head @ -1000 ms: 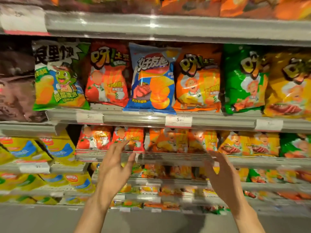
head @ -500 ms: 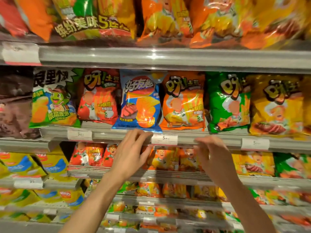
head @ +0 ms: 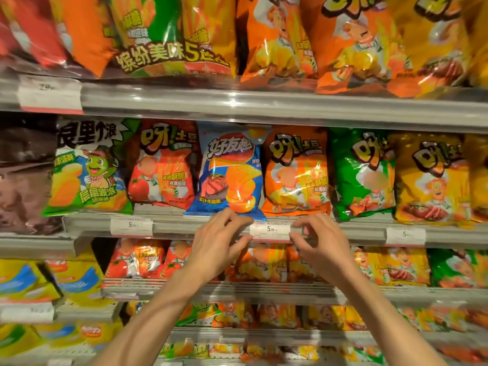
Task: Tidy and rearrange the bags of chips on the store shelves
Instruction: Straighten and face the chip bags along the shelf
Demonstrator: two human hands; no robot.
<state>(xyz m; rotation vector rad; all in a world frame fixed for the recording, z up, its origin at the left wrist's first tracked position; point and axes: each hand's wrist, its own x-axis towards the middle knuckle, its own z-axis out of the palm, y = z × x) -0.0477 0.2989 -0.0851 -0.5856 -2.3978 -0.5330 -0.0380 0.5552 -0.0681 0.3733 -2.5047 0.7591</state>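
Note:
A blue chip bag (head: 229,172) stands on the middle shelf between a red bag (head: 163,165) and an orange bag (head: 295,173). Just below it, a white price tag (head: 270,229) reading 5.90 sits in the grey shelf rail (head: 179,228). My left hand (head: 220,243) pinches the tag's left end, fingers over the rail and thumb beneath, right under the blue bag's bottom edge. My right hand (head: 320,243) pinches the tag's right end the same way, below the orange bag.
A green bag (head: 361,173), a yellow bag (head: 430,178) and a green-and-white bag (head: 88,167) fill the same row. Large orange bags (head: 277,38) hang over the shelf above. Smaller bags crowd the lower shelves (head: 237,291). More price tags (head: 131,225) sit along the rail.
Both hands rose from the lower shelf to the middle shelf rail and closed on the ends of the price tag. The view tilted upward and drew closer.

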